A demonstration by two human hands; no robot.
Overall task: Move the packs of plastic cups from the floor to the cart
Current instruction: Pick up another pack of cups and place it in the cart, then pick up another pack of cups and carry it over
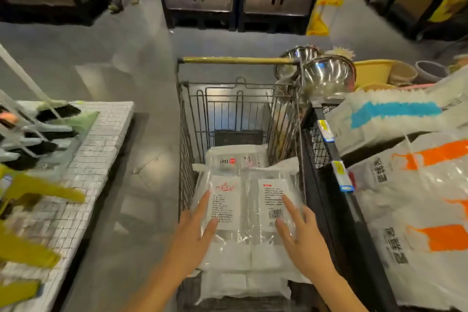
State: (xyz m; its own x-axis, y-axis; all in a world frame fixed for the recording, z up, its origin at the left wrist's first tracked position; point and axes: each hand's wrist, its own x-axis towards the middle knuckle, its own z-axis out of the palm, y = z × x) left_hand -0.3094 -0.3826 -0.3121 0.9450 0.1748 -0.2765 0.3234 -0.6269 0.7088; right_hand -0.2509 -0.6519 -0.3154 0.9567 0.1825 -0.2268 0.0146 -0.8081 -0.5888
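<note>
1. The left hand (195, 230) lies flat on the left side of the top pack of cups (249, 210). Its fingers are straight and spread, and none of them curl round anything.
2. The right hand (301, 233) lies the same way on the pack's right side, fingers stretched and fanned, with the tips beside the barcode label.
3. That pack lies flat in the near half of the cart (186, 149). It rests on a lower pack (243, 285) whose near edge sticks out beneath it. A third pack (236, 157) lies just beyond, toward the far end.
4. I cannot tell whether the left hand's outer fingers reach under the pack's edge. The wrapping glares and the label print is too blurred to read. The near end of the cart is cut off at the bottom.
5. Just right of the cart stands a dark shelf (319, 197) loaded with big white bags (430, 210) striped orange and blue. Steel bowls (329, 76) sit at its far end, by the cart's handle (235, 60).
6. To the left, across a strip of grey floor (141, 159), a low table (101, 139) carries brooms and dustpans (58, 109), all blurred.
</note>
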